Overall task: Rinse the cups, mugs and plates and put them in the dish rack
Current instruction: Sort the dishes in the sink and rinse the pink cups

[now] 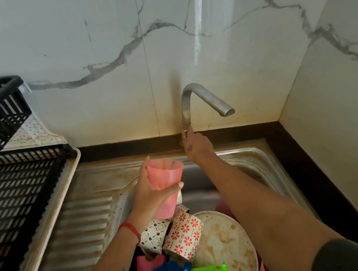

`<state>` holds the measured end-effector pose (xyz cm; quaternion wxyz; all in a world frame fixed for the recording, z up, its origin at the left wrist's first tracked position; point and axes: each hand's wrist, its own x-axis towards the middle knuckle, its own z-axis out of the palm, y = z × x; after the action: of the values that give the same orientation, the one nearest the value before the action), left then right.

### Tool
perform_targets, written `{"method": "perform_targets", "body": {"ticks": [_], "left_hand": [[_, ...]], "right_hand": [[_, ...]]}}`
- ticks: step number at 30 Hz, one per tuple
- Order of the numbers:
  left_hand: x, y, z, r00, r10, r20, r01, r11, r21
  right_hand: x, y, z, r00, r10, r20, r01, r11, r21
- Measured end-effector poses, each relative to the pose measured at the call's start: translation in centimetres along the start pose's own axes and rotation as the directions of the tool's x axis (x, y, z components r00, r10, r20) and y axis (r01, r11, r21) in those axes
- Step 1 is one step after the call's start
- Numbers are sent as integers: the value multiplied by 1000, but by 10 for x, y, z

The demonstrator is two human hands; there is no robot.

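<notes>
Black slatted plastic dish rack (5, 186) at far left, well apart from the sink. Left hand (147, 194) wraps the pink translucent plastic cup (164, 184) mid-wall, above the basin: light, stiff, likely slippery wet. Right hand (196, 146) touches the steel tap (200, 101) base; grip cannot be told

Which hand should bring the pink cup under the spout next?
Left, probably. The left hand already grips the pink cup over the sink, while the right hand is at the tap base.
</notes>
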<state>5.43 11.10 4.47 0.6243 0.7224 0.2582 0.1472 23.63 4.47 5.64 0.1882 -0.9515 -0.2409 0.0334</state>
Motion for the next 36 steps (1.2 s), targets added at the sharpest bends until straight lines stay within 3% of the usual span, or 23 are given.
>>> {"method": "perform_targets", "body": {"ticks": [11, 17, 20, 25, 29, 33, 36], "left_hand": [[0, -4, -9, 998, 10, 68, -10, 1000, 3], [2, -1, 3, 994, 35, 104, -39, 999, 32], [-1, 0, 16, 992, 33, 119, -39, 998, 46], [-4, -5, 22, 996, 29, 81, -34, 998, 58], [-7, -10, 18, 999, 24, 32, -26, 997, 66], [-10, -10, 19, 1000, 24, -5, -24, 998, 63], [-12, -8, 20, 1000, 23, -14, -22, 998, 52]], "right_hand": [[-3, -7, -3, 1000, 8, 31, -5, 995, -97], [-15, -4, -10, 991, 132, 3, -130, 978, 163], [-13, -4, -12, 995, 99, -17, -91, 960, 265], [-2, -4, -3, 998, 56, -42, -43, 964, 262], [1, -1, 4, 979, 205, -19, -158, 806, 571], [4, 0, 5, 965, 259, 46, -210, 652, 729], [6, 0, 6, 956, 287, 54, -222, 593, 774]]}}
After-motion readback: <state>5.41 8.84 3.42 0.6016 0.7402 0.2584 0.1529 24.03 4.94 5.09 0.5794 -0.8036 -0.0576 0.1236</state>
